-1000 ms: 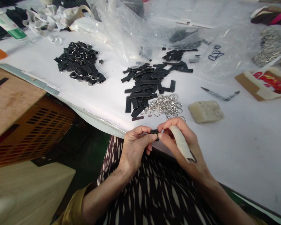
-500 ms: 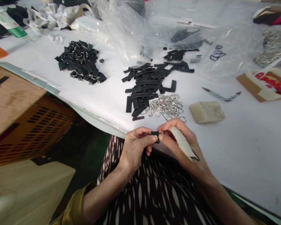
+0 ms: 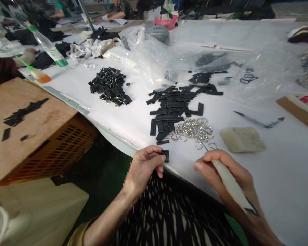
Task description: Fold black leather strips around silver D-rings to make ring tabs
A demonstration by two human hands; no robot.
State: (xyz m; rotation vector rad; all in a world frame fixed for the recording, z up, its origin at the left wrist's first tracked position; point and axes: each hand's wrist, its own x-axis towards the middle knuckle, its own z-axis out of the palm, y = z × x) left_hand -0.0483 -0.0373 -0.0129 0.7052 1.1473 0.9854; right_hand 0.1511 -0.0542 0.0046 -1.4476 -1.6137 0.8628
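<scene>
My left hand point(image 3: 145, 167) pinches a small folded black strip point(image 3: 165, 155) at the table's front edge. To the right, my right hand point(image 3: 228, 174) is wrapped round a tool with a pale wrapped handle point(image 3: 229, 182); its thin metal tip points at the metal rings. The loose silver rings point(image 3: 193, 130) lie just beyond my hands. Behind them spreads a pile of flat black strips point(image 3: 170, 102). Farther left is a heap of black pieces with rings in them point(image 3: 110, 85).
A pale block point(image 3: 243, 140) and pointed metal tweezers point(image 3: 261, 120) lie at the right, near a cardboard box point(image 3: 296, 111). Clear plastic bags point(image 3: 267, 73) cover the back. Bottles point(image 3: 51, 51) stand out at the left, above a wooden board point(image 3: 41, 119). A person's hand point(image 3: 28, 56) is at far left.
My right hand has moved away to the right from my left hand, with the tool. The black strip stays in my left hand. The view has tilted up, showing more of the background.
</scene>
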